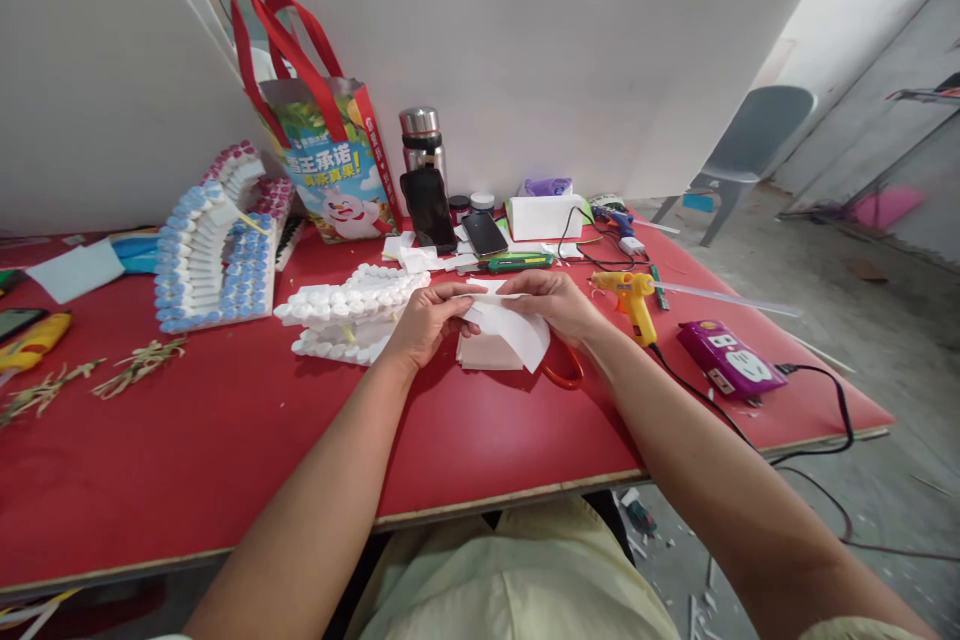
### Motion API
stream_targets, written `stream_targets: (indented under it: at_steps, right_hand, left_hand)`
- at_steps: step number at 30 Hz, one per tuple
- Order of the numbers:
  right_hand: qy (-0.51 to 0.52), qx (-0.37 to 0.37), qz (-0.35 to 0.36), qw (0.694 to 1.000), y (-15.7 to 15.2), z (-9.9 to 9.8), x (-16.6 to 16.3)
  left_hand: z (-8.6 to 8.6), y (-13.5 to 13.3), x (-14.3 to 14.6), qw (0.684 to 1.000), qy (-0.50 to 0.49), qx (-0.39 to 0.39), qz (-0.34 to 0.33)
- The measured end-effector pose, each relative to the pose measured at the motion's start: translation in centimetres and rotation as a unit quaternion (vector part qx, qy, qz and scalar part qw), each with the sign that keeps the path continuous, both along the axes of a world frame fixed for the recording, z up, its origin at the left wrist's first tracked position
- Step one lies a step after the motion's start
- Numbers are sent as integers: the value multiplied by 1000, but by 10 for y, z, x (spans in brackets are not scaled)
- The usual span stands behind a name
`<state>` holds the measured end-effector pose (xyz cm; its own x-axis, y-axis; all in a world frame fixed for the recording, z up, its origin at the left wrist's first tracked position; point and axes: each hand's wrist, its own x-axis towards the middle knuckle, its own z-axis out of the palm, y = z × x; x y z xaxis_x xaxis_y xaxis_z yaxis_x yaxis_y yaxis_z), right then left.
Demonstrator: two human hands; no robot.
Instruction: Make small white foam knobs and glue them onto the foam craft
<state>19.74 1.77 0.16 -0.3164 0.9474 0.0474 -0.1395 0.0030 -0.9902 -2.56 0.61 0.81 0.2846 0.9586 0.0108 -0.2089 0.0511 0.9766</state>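
Note:
Both hands meet over the middle of the red table (225,440). My left hand (429,318) and my right hand (553,304) each pinch a white paper piece (511,328) between them, holding it just above the table. Under the paper lies a white foam block (486,354), and the red handle of a pair of scissors (564,376) shows beside my right wrist. A white model of small tubes (352,308) lies just left of my left hand.
A blue-and-white tube model (214,250) stands at the left. A printed bag (330,150), flask (421,142), two phones (429,210), green knife (517,263), white box (546,216), yellow glue gun (634,296) and purple power strip (729,360) surround the hands. White boards (540,80) wall the back.

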Motion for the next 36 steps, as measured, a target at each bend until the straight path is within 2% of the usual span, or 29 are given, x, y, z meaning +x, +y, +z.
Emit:
stream_targets:
  at_steps: [8, 13, 18, 25, 31, 36]
  right_hand:
    - [31, -37, 0, 999, -4, 6, -2]
    - [18, -43, 4, 999, -6, 10, -1]
    - [-15, -19, 28, 999, -6, 11, 2]
    - [-87, -6, 39, 995, -2, 2, -1]
    - [-146, 3, 26, 989, 0, -2, -1]
    - [-125, 32, 14, 991, 0, 0, -2]
  left_hand:
    - [5, -3, 0, 999, -30, -9, -26]
    - [5, -3, 2, 1000, -12, -8, -9]
    - [1, -2, 2, 1000, 16, 4, -11]
    - [-1, -3, 4, 994, 95, 40, -27]
    - [0, -2, 4, 984, 168, 53, -37]
    - [0, -1, 2, 986, 153, 60, -21]
